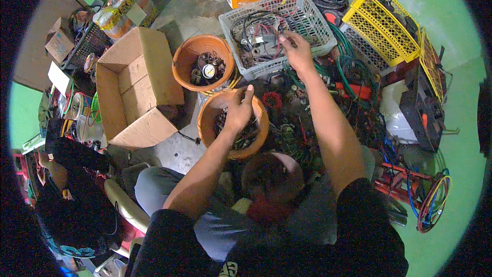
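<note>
Hovering over the pale grey crate [310, 13], by its near edge and toward the right corner, the right hand [299, 54] has its thumb and forefinger close together beside the cables [246, 19]; whether something small is pinched there I cannot tell; the cables lie inside the crate, heaped toward its left edge, so most of them are left of those fingertips; a grey block [264, 48] sits among them, just left of the thumb; the crate's long axis slants from left to right, its right end farther off; of the two hands, the right is clearly nearer to this heap; the left hand [238, 115] is over the near clay-coloured pot [205, 123], thumb raised, other fingers mostly hidden, so I cannot tell its grip either; small dark parts [248, 136] lie in that pot; beyond it, beside the crate's left edge, stands a second pot [179, 64] with a round gauge [208, 71] inside.
</note>
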### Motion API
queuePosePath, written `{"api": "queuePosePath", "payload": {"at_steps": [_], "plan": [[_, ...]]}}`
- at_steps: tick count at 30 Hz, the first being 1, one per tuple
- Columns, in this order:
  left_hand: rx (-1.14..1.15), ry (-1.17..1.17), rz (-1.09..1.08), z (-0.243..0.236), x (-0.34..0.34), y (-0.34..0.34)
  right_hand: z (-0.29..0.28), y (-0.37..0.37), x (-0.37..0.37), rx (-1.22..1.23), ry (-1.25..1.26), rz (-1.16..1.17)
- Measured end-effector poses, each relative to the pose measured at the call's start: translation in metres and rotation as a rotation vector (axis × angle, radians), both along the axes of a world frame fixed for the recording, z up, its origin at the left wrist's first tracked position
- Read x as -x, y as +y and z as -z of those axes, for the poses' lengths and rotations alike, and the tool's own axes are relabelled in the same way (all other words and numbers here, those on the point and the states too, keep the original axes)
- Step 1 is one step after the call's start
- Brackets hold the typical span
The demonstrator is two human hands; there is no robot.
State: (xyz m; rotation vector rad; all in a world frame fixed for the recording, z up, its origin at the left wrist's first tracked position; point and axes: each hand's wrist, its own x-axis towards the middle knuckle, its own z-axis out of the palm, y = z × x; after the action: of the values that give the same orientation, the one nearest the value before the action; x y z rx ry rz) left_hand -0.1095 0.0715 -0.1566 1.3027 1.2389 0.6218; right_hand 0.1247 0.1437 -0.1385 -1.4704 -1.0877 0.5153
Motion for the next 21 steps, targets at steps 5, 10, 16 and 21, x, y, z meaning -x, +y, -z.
{"api": "queuePosePath", "payload": {"at_steps": [5,10,16,21], "plan": [[-0.02,-0.004,0.004,-0.014,-0.006,-0.011,0.011,-0.049,-0.002,0.298,0.217,-0.07],[-0.073,0.103,0.264,-0.018,-0.009,-0.036,0.013,-0.162,0.008,0.476,0.43,-0.216],[-0.196,0.247,0.762,0.03,-0.005,-0.084,0.054,-0.266,0.038,0.694,0.171,-0.253],[-0.303,0.592,1.03,0.068,0.019,-0.13,0.1,-0.324,0.084,0.739,-0.032,-0.341]]}}
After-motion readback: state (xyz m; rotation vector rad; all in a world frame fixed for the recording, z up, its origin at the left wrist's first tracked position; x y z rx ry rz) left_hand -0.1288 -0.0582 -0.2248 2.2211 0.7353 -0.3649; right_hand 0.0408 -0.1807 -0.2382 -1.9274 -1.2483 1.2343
